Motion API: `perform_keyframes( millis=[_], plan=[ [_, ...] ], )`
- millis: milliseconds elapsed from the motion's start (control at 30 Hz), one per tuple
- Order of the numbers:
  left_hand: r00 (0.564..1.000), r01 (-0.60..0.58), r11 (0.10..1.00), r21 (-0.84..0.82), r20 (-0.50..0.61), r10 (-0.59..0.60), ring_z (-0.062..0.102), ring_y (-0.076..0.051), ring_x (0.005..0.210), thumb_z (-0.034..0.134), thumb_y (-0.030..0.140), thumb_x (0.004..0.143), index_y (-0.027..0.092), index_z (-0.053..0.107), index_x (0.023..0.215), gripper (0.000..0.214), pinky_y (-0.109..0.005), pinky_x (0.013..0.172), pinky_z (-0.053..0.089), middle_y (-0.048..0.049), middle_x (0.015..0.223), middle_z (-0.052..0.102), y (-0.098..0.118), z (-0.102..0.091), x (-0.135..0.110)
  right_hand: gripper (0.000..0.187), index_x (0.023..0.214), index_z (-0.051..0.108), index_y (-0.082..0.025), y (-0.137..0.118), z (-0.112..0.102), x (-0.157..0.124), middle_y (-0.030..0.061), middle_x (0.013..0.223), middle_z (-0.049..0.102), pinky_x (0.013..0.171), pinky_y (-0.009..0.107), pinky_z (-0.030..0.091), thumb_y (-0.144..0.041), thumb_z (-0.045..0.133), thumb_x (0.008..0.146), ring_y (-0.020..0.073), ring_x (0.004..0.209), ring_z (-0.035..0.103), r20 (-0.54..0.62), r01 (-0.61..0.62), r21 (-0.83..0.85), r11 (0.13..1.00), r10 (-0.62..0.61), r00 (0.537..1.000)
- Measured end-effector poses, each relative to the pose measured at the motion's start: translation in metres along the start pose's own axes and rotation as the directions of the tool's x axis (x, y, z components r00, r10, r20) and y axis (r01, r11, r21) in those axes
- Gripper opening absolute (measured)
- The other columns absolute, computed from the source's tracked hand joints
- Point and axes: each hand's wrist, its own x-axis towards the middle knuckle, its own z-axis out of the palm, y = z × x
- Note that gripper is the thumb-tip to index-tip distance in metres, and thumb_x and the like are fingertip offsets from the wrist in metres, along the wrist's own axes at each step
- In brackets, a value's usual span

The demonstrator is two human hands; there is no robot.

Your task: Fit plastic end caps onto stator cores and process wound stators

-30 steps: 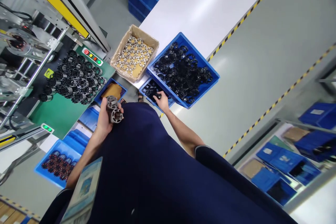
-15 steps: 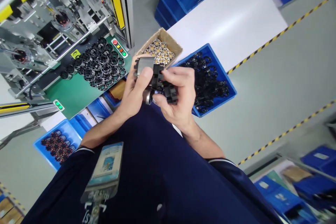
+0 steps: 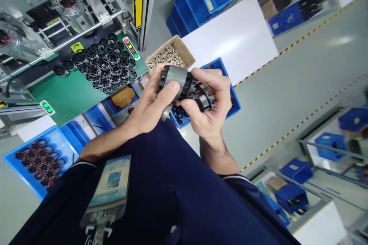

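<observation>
My left hand [image 3: 153,103] is closed around a grey metal stator core [image 3: 176,76], its thumb lying along the side. Black plastic teeth show at the core's left end, and a black plastic piece sits at its right end. Part of a second metal cylinder [image 3: 166,113] shows under the left hand; what holds it is hidden. My right hand [image 3: 214,103] grips a black plastic slotted ring [image 3: 204,98] between thumb and fingers. Its fingertips are close against the right end of the core. Whether that ring touches the core, I cannot tell.
Left, a machine with a green worktop [image 3: 60,97] carries many black-ended cores [image 3: 105,63]. Ahead are a cardboard box [image 3: 186,51] of metal cores and a blue bin [image 3: 236,103] of black parts, partly behind my right hand. A blue tray [image 3: 17,164] holds copper-wound parts.
The view has swung, shifting the worktop and trays leftward. My right hand has turned, and the black ring in it now shows its round opening. The core stays in my left hand.
</observation>
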Motion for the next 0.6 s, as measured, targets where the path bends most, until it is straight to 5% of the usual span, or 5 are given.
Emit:
perform_keyframes(
  millis=[233,400,600],
  plan=[
    [0.996,-0.047,0.999,0.017,0.07,0.046,0.085,-0.033,0.131,0.072,0.078,0.129,0.024,0.085,0.139,0.057,-0.06,0.134,0.07,-0.009,0.129,0.084,-0.005,-0.005,0.0,0.072,0.181,0.074,-0.043,-0.002,-0.009,-0.008,0.0118,0.167,0.076,0.143,0.078,0.068,-0.084,0.077,0.122,0.0475,0.17,0.072,0.087,-0.109,-0.033,0.994,0.111,0.99],
    [0.998,-0.02,1.0,-0.001,0.066,0.02,0.083,-0.041,0.152,0.075,0.086,0.124,0.026,0.089,0.138,0.064,-0.067,0.144,0.065,-0.0086,0.135,0.088,-0.004,-0.005,0.003,0.075,0.19,0.065,-0.047,-0.004,-0.012,-0.01,0.0112,0.177,0.072,0.144,0.075,0.067,-0.078,0.079,0.124,0.0462,0.176,0.067,0.138,-0.105,-0.046,0.993,0.11,0.984],
    [0.992,0.099,0.995,0.018,0.076,-0.1,0.077,-0.041,0.164,0.074,0.09,0.122,0.026,0.085,0.139,0.067,-0.059,0.148,0.064,-0.0094,0.141,0.088,0.0,-0.002,0.0,0.081,0.188,0.068,-0.052,0.005,-0.017,-0.014,0.0103,0.168,0.077,0.126,0.075,0.077,-0.088,0.082,0.117,0.0476,0.163,0.072,0.105,-0.119,-0.027,0.993,0.121,0.987]
  ],
)
